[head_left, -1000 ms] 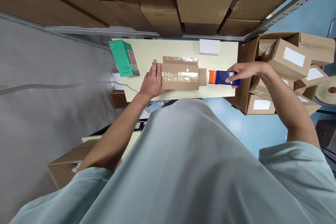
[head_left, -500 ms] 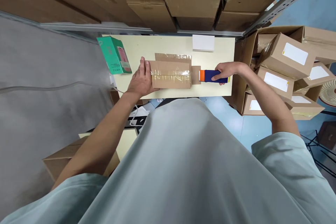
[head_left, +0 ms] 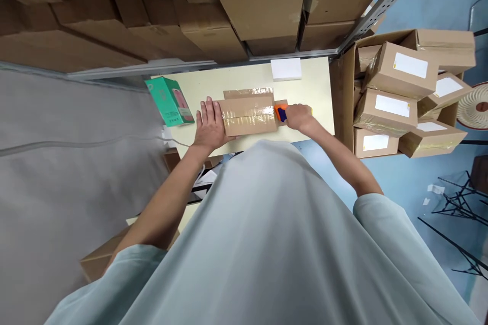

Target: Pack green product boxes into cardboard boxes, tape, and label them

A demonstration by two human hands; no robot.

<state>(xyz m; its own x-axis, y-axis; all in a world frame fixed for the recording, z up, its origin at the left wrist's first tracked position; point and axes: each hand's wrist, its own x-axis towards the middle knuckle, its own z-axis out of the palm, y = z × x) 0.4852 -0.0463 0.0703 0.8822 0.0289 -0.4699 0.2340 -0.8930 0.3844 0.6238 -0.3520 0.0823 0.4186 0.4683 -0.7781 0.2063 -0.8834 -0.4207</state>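
On the pale table, a brown cardboard box (head_left: 248,114) lies with clear tape along its top. Its right end has a flap (head_left: 281,103) sticking out, and another flap (head_left: 248,93) stands out at the back. My left hand (head_left: 211,126) is open, with stretched fingers pressed against the left end of the box. My right hand (head_left: 299,117) is closed around a narrow dark blue and orange box (head_left: 281,112). The orange end is right at the cardboard box's right opening; how far in it is I cannot tell. My fingers hide most of it.
A green box (head_left: 168,101) stands at the table's (head_left: 320,86) left end, and a white box (head_left: 286,69) at the back. Right of the table, a large carton (head_left: 343,101) holds several labelled brown boxes. A shelf with cartons (head_left: 263,5) runs behind. A fan (head_left: 475,106) is far right.
My right hand has moved left, bringing the dark blue and orange box up to the cardboard box's right end. My left hand stays on the box. The camera view has shifted slightly.
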